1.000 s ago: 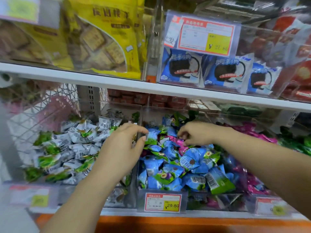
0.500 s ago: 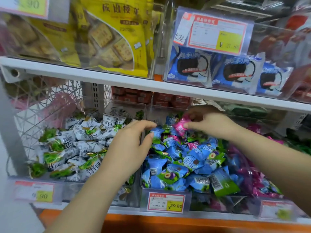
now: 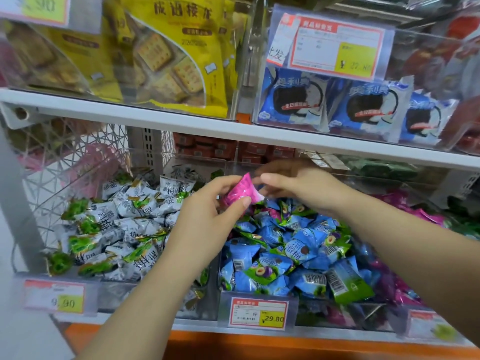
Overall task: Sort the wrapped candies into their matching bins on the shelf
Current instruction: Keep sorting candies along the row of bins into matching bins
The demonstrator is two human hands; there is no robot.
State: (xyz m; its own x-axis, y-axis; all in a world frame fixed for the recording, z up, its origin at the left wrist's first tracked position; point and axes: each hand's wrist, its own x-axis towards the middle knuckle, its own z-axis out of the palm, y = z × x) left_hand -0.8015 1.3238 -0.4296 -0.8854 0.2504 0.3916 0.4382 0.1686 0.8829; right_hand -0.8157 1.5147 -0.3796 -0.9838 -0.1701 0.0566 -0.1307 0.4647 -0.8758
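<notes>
Open gap between heaped blue candies [image 3: 285, 252] and upper shelf [image 3: 181, 125] overhead

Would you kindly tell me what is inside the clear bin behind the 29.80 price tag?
Blue wrapped candies, some with green ends, fill it. The left hand and right hand, holding a pink candy above, cover its back; lower layers are hidden.

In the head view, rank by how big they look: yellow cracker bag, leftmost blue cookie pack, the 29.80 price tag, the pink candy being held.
Largest to smallest:
1. yellow cracker bag
2. leftmost blue cookie pack
3. 29.80 price tag
4. pink candy; fingers hide part of it, so tag versus candy is less sure.
</notes>
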